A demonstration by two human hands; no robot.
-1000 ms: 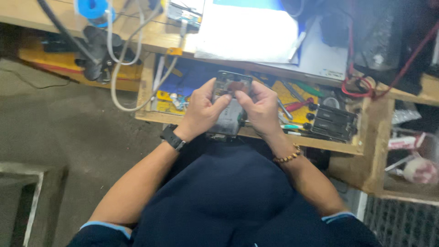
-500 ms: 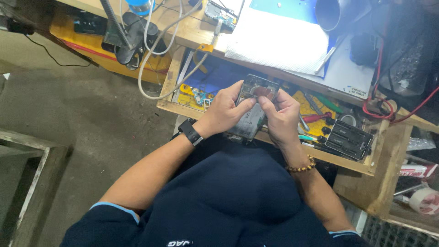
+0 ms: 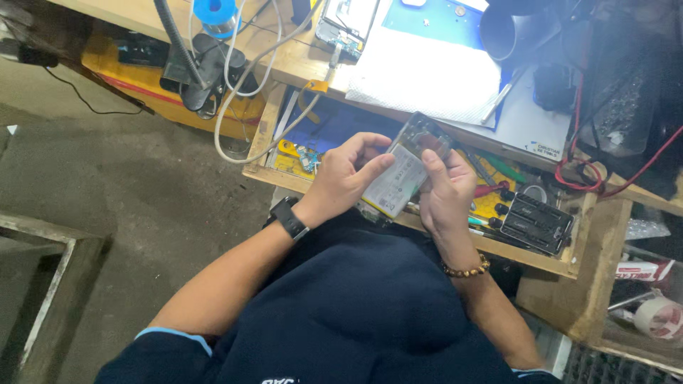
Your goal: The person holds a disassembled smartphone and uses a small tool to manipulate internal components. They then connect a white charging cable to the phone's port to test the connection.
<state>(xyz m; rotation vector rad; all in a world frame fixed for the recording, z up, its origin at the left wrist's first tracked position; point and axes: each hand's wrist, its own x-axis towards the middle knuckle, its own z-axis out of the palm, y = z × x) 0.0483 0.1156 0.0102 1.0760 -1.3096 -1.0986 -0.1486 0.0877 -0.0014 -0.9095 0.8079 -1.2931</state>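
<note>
An opened phone (image 3: 404,173) sits in both hands above the front edge of the pulled-out wooden drawer (image 3: 569,264), its back cover off so that the pale battery and the inner frame at its upper end lie bare. The left hand (image 3: 346,176) grasps the phone from its left side, thumb laid across the battery, while the right hand (image 3: 447,190) clasps the right edge with fingers curled over the upper part. Judging by this, the opening is done and the work inside is in hand; nothing looks reassembled yet. A black screwdriver-bit case (image 3: 536,223) lies in the drawer's right corner, and a second opened device (image 3: 346,23) rests on the wooden bench (image 3: 284,65) beside a white cloth (image 3: 427,75).
</note>
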